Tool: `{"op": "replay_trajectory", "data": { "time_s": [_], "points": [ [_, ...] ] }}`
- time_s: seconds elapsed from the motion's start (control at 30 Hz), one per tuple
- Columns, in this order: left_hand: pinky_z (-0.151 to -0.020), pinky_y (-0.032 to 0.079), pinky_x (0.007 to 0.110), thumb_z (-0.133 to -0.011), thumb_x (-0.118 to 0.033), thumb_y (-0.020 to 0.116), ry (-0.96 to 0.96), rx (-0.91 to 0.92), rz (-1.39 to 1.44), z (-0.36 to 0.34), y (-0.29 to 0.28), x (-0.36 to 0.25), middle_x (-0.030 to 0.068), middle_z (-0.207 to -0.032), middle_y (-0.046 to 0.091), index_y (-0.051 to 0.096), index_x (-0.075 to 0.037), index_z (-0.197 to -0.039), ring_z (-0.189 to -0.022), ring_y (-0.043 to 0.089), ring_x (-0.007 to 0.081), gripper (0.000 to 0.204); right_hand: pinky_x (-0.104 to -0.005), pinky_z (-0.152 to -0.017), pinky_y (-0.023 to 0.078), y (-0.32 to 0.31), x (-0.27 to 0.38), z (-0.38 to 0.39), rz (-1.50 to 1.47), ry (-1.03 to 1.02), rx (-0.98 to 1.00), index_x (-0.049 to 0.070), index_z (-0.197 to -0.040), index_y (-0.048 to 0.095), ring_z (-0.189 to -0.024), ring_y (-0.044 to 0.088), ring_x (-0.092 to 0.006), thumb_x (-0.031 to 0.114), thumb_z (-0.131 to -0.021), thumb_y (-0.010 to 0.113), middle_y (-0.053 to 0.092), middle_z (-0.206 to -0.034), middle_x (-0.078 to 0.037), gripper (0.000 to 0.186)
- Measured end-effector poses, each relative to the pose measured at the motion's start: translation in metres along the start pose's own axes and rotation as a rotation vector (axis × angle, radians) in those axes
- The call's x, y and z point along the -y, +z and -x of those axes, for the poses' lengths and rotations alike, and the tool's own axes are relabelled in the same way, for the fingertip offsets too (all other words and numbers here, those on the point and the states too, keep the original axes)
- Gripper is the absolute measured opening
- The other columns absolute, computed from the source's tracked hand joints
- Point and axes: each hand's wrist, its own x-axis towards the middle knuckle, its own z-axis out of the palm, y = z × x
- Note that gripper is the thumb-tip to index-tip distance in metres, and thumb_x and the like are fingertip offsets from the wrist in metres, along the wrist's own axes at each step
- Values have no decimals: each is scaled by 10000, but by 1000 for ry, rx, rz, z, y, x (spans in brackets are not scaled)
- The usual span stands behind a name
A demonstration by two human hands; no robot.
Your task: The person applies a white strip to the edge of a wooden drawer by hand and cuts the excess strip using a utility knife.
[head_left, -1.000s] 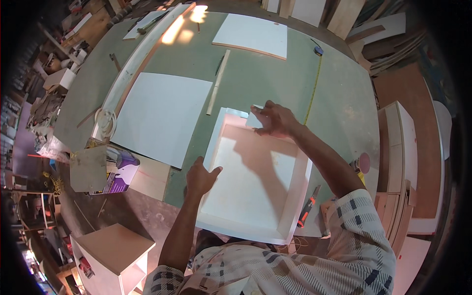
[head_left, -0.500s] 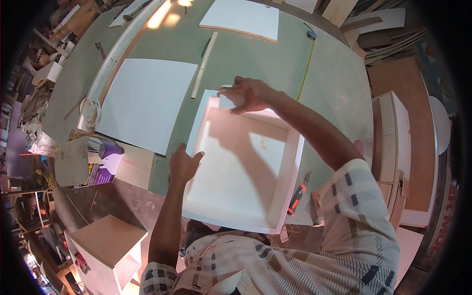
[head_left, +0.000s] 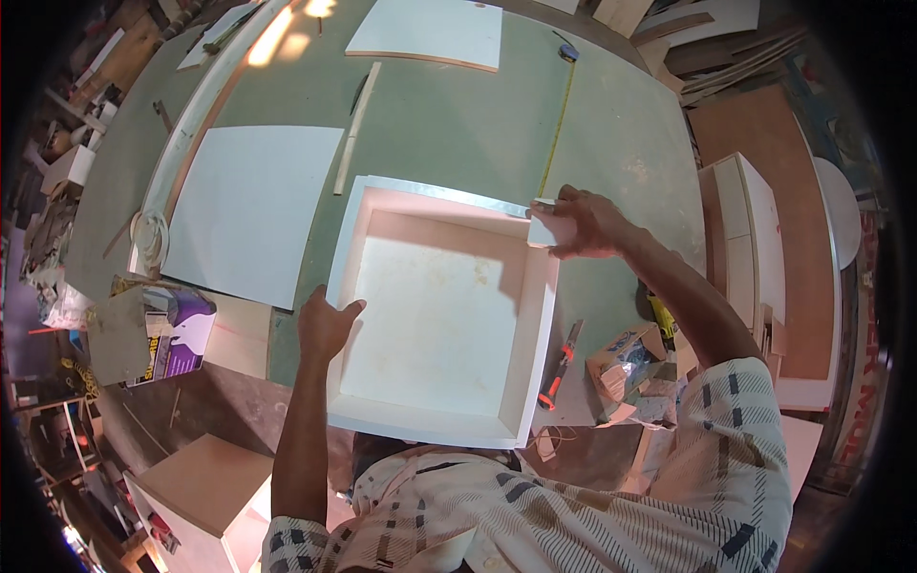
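A white open-topped drawer box (head_left: 430, 310) lies in front of me, its near end against my body. My left hand (head_left: 327, 323) grips its left wall, thumb over the rim and fingers hidden outside. My right hand (head_left: 590, 225) is closed round a small white block (head_left: 550, 227), resting at the box's far right corner on the rim. Whether the block has an abrasive face, I cannot tell. Faint brownish marks show on the box's bottom. Right of the box lies a utility knife (head_left: 562, 366) with an orange-red and black handle.
White panels (head_left: 253, 205) and a narrow strip (head_left: 357, 129) lie on the green table (head_left: 458, 124). A tape measure (head_left: 567, 53) stands far off, its yellow blade pulled out. At left are a tape roll (head_left: 150, 239) and purple box (head_left: 186, 334); at right, an opened carton (head_left: 623, 368).
My right hand has moved with the white block from the far left corner along the far rim to the far right corner. My left hand keeps its grip on the left wall.
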Motion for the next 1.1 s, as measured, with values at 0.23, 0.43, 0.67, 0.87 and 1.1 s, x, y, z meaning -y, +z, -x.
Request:
{"op": "replay_trajectory", "data": {
  "time_s": [0.23, 0.43, 0.67, 0.87, 1.1],
  "points": [
    [-1065, 472, 480, -783, -424, 844, 15, -19, -7, -3, 6, 7, 338, -1309, 611, 507, 156, -1364, -1243, 599, 438, 887, -381, -977, 503, -14, -31, 35, -84, 161, 43, 219, -1462, 575, -1118, 611, -263, 397, -711, 846, 597, -1183, -96, 819],
    [-1070, 468, 477, -780, -431, 844, 5, -20, -8, -4, 4, 5, 342, -1312, 607, 505, 154, -1370, -1250, 593, 444, 897, -390, -955, 514, 7, -35, 3, -133, -15, -137, 247, -1481, 549, -1079, 614, -268, 474, -755, 821, 591, -1162, -92, 807],
    [-1035, 493, 476, -777, -417, 846, -52, 14, 9, -2, -1, -5, 327, -1261, 641, 545, 129, -1338, -1198, 623, 442, 838, -395, -973, 503, 0, 18, -53, -231, -69, -53, 266, -1491, 534, -1100, 597, -284, 512, -778, 788, 570, -1158, -88, 796],
    [-1063, 476, 478, -783, -435, 841, -115, 57, -24, 2, -9, -15, 329, -1302, 620, 501, 131, -1389, -1248, 601, 432, 896, -407, -1006, 463, -13, 87, -151, -254, -243, -12, 224, -1529, 493, -1115, 564, -311, 494, -802, 762, 533, -1179, -129, 820],
    [-1056, 482, 477, -782, -439, 842, -111, 51, -29, -2, -2, -11, 325, -1298, 625, 525, 136, -1359, -1234, 609, 433, 874, -407, -1075, 439, -31, 136, -220, -240, -316, 60, 240, -1572, 420, -1235, 525, -311, 630, -816, 687, 524, -1272, -126, 892]
  ]
}}
